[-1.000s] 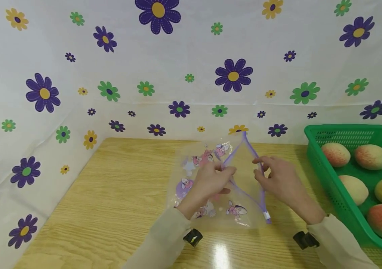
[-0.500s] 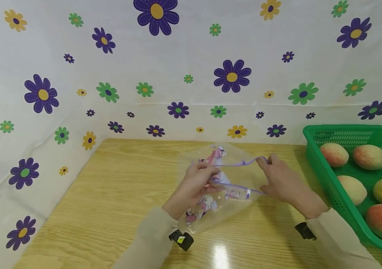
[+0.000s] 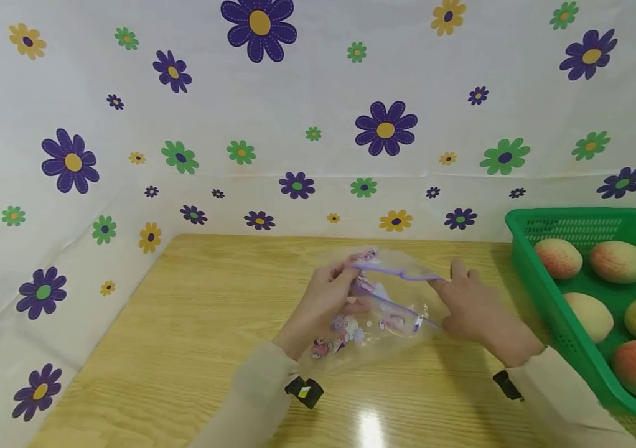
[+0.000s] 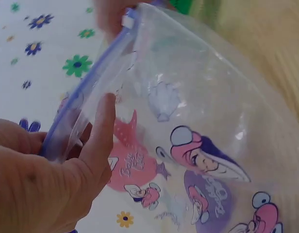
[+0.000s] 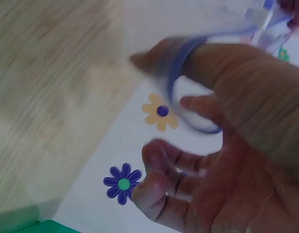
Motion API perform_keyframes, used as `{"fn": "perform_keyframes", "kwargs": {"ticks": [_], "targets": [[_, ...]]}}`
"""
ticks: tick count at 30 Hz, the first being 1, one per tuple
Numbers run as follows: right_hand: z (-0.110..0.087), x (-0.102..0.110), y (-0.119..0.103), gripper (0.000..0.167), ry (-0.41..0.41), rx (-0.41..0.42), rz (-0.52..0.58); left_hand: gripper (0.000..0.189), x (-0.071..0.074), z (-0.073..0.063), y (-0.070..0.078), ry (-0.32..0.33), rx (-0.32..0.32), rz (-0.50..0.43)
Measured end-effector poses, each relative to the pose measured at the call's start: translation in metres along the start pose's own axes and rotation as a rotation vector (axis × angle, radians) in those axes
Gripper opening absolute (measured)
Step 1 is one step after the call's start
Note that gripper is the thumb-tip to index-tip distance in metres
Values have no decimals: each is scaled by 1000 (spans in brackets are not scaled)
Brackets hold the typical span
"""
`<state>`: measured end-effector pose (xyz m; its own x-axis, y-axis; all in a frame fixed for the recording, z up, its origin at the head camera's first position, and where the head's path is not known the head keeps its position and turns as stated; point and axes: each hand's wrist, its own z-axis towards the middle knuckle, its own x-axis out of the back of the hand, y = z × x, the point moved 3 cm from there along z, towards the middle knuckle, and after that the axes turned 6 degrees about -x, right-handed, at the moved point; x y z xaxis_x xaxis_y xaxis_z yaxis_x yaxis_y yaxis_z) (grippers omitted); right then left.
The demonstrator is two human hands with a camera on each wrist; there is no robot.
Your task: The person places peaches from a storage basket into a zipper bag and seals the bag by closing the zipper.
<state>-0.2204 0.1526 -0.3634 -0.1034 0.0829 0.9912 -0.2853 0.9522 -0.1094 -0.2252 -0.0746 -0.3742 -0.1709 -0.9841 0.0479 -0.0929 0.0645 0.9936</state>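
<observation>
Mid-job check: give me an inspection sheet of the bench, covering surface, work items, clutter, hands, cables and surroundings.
Surface: wooden table, glare spot at the near edge.
Work items: clear cartoon-print zip bag with purple zipper, mouth held open above the table.
Clutter: green basket at right holding five peaches.
Hands: left hand pinches the bag's rim; right hand holds the opposite rim.
Cables: nothing seen.
Surroundings: white flower-print cloth behind and at left.

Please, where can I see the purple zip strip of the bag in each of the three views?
Head: centre, zip strip between both hands.
Left wrist: upper left, running diagonally above the thumb.
Right wrist: upper middle, blurred loop over the fingers.
Shared landmark: the flower cloth.
</observation>
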Motion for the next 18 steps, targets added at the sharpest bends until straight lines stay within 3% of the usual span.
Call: {"fn": "perform_keyframes", "kwargs": {"ticks": [3, 8, 11, 15, 18], "targets": [[1, 2, 7, 70, -26, -16, -10, 31, 6, 3, 0, 1, 31, -64], [2, 4, 9, 81, -33, 15, 11, 20, 9, 2, -2, -109, 68, -96], [3, 6, 8, 85, -14, 27, 45, 18, 10, 1, -1, -146, 79, -175], [6, 9, 3, 78, 54, 69, 80, 25, 9, 1, 0, -132, 83, -294], [7, 12, 0, 72, 97, 87, 91, 30, 8, 1, 0, -83, 70, -284]]}}
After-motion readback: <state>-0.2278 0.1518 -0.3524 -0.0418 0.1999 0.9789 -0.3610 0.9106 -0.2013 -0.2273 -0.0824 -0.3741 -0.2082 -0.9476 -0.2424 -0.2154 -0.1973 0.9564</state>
